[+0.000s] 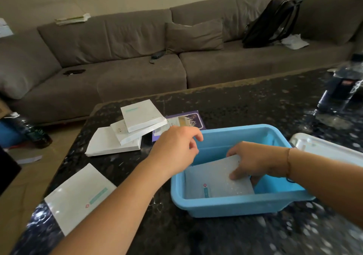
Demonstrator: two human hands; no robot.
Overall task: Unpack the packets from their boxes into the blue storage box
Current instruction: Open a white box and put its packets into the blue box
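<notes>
Right hand [255, 160] reaches into the blue box [231, 205] on the desk [216, 235], fingers pinching a packet [214, 180] lying inside. Left hand [174, 148] hovers over the rim, fingers loosely curled, empty.

Room around the blue storage box [231, 205]

Bare tabletop [225, 237] in front; stacked white boxes [127, 133] crowd its far-left side, white lid [324, 148] its right.

The right hand [255, 161] covers the far corner of the packet [216, 180] in the blue storage box [225, 205], so the grip underneath is anyone's guess. White lid [324, 148] runs off the right edge. Bottle [341, 85] at far right is a blurry smear, label unreadable. Print on the white boxes [137, 125] is too tiny to read.
</notes>
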